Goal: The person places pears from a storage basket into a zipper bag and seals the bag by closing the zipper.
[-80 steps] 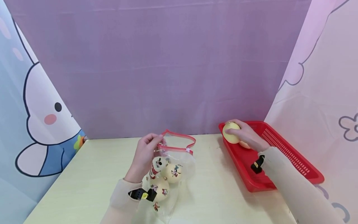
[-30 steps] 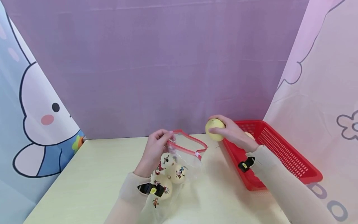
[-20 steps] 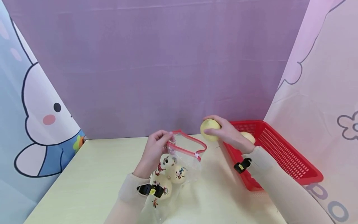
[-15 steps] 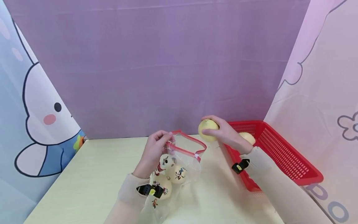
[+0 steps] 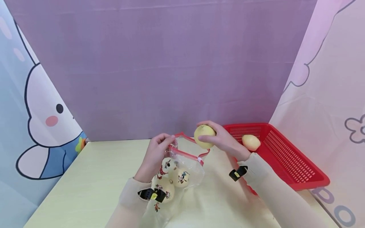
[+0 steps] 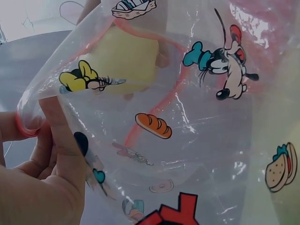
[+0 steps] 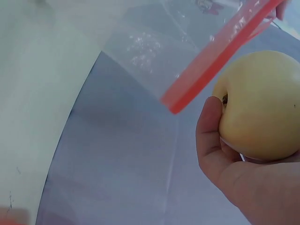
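Note:
My left hand (image 5: 153, 155) pinches the red zip edge of a clear plastic bag (image 5: 195, 174) printed with cartoon figures. Its mouth gapes, and several pale yellow fruits (image 5: 165, 188) lie inside. My right hand (image 5: 226, 141) grips a round, pale yellow pear (image 5: 203, 131) just over the right part of the bag's mouth. Seen from the right wrist, the thumb presses beside the pear's (image 7: 265, 105) dark, dimpled end, and the red zip edge (image 7: 206, 70) is close by. Through the film in the left wrist view, the held pear (image 6: 126, 58) shows behind the red edge.
A red plastic basket (image 5: 296, 158) with slotted walls stands to the right, with one pale yellow pear (image 5: 251, 142) at its back left. Under everything is a light table (image 5: 94, 177). A purple cloth (image 5: 171, 69) hangs behind it, with printed cloths on both sides.
My right hand has lifted the pear from the basket and carried it left to the bag's mouth. My left hand has shifted the bag slightly right, and the pear left in the basket is uncovered.

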Demonstrator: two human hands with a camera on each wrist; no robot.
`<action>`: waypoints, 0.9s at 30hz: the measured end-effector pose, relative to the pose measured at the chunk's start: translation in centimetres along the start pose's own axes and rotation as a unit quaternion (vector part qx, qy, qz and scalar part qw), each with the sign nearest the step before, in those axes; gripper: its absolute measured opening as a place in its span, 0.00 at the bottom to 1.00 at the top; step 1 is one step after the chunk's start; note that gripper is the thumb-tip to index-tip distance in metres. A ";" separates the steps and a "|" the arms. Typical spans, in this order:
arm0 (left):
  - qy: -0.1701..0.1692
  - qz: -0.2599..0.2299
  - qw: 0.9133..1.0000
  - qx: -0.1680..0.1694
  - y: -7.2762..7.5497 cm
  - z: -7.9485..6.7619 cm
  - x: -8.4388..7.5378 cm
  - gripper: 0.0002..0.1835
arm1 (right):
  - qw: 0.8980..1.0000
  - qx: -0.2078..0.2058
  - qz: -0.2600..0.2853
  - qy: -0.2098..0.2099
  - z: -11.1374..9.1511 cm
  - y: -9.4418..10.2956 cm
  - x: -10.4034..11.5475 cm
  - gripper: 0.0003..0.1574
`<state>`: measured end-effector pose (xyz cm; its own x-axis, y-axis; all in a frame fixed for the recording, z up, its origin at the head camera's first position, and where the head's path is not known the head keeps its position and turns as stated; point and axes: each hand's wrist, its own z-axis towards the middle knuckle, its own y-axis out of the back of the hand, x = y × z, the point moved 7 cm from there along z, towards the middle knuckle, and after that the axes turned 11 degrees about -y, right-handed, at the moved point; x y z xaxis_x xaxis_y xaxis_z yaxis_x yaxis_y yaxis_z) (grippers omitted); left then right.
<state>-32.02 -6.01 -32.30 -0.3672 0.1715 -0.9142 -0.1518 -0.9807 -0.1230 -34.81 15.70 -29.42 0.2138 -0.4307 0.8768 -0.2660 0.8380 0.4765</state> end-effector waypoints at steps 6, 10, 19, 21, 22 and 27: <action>0.001 0.002 1.000 0.003 0.0 0.0 0.1 0.13 | 1.000 0.014 -0.002 0.013 0.1 -1.0 0.4 0.33; 0.002 0.004 1.000 0.004 0.0 0.0 0.1 0.13 | 1.000 0.023 0.005 0.010 0.3 -1.6 0.4 0.33; 0.001 0.002 1.000 0.001 -0.1 0.2 0.0 0.13 | 0.999 0.052 -0.003 0.015 0.3 -2.6 0.5 0.35; 0.000 0.002 1.000 0.001 -0.1 0.2 0.1 0.13 | 0.998 0.055 -0.007 0.019 0.3 -2.8 0.5 0.35; 0.000 0.001 1.000 0.000 -0.1 0.2 0.1 0.13 | 0.998 0.057 -0.011 0.021 0.3 -3.0 0.5 0.35; 0.000 -0.003 1.000 -0.004 0.0 0.1 0.1 0.12 | 0.997 0.069 -0.018 0.026 0.2 -3.5 0.7 0.37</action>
<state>-32.19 -5.95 -32.35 -0.3654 0.1778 -0.9137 -0.1472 -0.9803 -0.1319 -33.93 12.36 -30.50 0.2737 -0.4379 0.8563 -0.3831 0.7670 0.5147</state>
